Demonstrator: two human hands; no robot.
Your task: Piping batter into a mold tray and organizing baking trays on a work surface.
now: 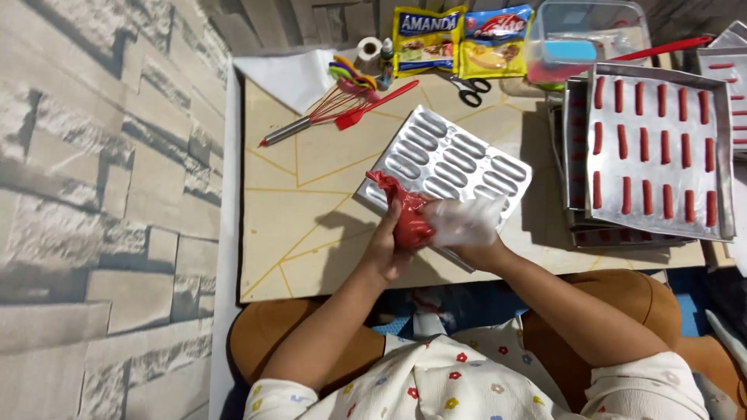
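A red piping bag [408,218], twisted at its top end, sits over the near edge of an empty metal mould tray [451,159] with oval hollows; the left hand [385,249] has its fingers curled tight around the bag, while the right hand [467,225], in a clear plastic glove, grips it from the other side. To the right, a baking tray [660,148] carries rows of piped red strips on a stack of trays. Further back on the table [311,210] lie a whisk [319,113], a red spatula [377,105], scissors [471,89] and two yellow packets [459,39].
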